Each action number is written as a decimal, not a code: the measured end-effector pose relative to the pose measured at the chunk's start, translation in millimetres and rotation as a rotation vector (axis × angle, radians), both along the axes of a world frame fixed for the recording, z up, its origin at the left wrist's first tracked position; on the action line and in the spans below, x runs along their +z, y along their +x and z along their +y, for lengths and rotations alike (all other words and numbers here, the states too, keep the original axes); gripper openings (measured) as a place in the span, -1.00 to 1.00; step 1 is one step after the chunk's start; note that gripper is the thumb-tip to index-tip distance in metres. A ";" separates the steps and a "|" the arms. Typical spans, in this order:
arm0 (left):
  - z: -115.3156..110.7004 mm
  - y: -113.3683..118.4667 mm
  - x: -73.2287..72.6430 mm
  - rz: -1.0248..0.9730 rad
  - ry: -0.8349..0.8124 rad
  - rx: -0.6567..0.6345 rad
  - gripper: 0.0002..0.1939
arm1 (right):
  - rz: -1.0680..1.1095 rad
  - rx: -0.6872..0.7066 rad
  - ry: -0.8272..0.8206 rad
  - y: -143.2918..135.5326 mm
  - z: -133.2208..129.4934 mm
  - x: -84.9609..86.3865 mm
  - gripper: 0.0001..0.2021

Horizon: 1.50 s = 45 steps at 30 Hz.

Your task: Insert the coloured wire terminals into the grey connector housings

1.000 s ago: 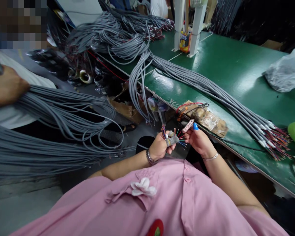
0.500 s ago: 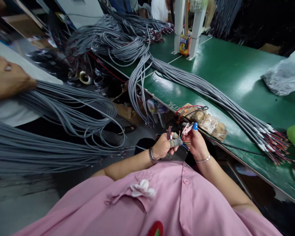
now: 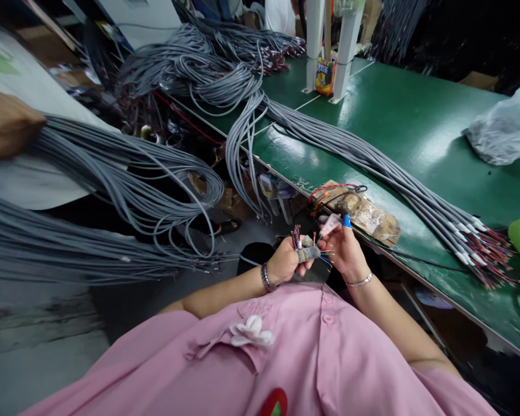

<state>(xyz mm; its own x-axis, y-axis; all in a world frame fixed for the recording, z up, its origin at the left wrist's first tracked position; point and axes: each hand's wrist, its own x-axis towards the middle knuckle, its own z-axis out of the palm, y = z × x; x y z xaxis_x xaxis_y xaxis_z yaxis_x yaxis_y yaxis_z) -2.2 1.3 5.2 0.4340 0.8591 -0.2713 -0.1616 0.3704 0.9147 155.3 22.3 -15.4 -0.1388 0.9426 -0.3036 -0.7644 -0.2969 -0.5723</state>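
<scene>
My left hand (image 3: 286, 260) is closed around the end of a grey cable (image 3: 308, 253), with thin coloured wires fanning out toward the right. A second tuft of dark reddish wires (image 3: 296, 234) stands up from the same fist. My right hand (image 3: 348, 248), with a blue cover (image 3: 346, 221) on one fingertip, pinches a small pale pink tool (image 3: 330, 225) close to the fanned wires. The tool's tip by the wires is too small to make out.
A long grey cable bundle (image 3: 355, 149) crosses the green table (image 3: 394, 115). Near its edge lies a taped cardboard piece (image 3: 372, 222). At the left a person's hand (image 3: 8, 124) holds looped grey cables (image 3: 125, 156). A plastic bag (image 3: 502, 130) sits far right.
The other person's hand and the looped cables at the left have shifted, the loops reaching further right. The pink tool in my right hand has turned slightly; my left hand has barely moved.
</scene>
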 end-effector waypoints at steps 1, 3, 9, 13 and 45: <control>-2.2 -1.1 0.2 -0.011 -0.019 0.011 -0.66 | -0.011 -0.008 0.010 0.4 -0.6 0.3 -0.58; -5.8 -2.7 1.2 -0.046 -0.062 0.048 -0.66 | -0.038 -0.040 0.039 0.7 -1.8 0.7 -0.64; -5.7 0.2 7.0 -0.114 -0.123 0.128 -0.66 | -0.070 -0.040 0.078 -1.3 -2.3 1.0 -0.66; -3.4 5.0 6.7 -0.094 -0.133 0.123 -0.66 | -0.065 -0.042 0.042 -3.1 0.3 -1.3 -0.66; -8.6 14.1 8.8 -0.189 -0.113 0.284 -0.68 | -0.160 -0.141 0.086 -7.0 2.1 -1.3 -0.63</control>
<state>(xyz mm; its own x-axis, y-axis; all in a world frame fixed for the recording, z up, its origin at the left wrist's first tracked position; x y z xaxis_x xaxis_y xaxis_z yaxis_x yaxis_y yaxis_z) 11.9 -7.3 14.0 0.2342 0.9216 -0.3096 -0.4346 0.3842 0.8146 148.3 24.4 -16.7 0.0400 0.9726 -0.2292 -0.6924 -0.1384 -0.7081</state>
